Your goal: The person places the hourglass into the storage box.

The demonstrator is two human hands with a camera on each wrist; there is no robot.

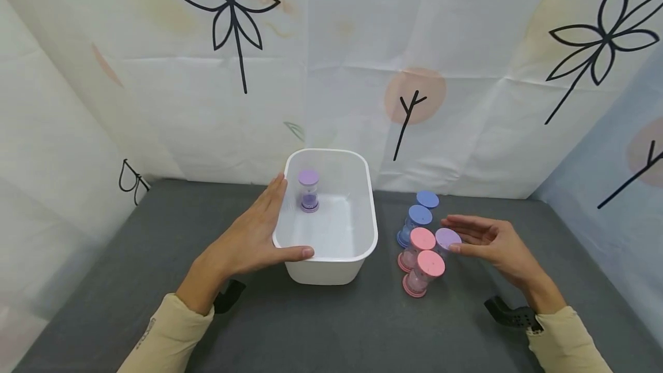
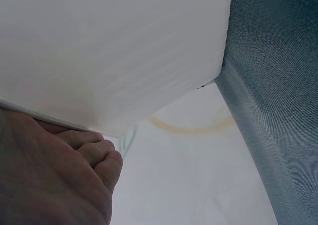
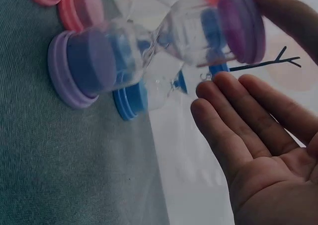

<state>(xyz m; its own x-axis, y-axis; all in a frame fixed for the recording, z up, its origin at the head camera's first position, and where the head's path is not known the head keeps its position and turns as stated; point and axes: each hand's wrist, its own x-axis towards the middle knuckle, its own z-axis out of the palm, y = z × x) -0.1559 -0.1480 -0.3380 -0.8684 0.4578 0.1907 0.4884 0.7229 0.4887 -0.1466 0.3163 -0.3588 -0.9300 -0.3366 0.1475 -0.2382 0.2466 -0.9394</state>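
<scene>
A white plastic bin stands on the dark table. My left hand rests against its left side, fingers stretched along the outer wall and thumb over the front rim; the left wrist view shows the fingertips beside the wall. Inside the bin, a purple hourglass stands upright near the left wall. My right hand is at a second purple hourglass, with its thumb at the cap. In the right wrist view the other fingers are extended, apart from that hourglass.
Beside the second purple hourglass stand two pink hourglasses and two blue hourglasses, close together. A patterned white cloth hangs behind the table and along both sides.
</scene>
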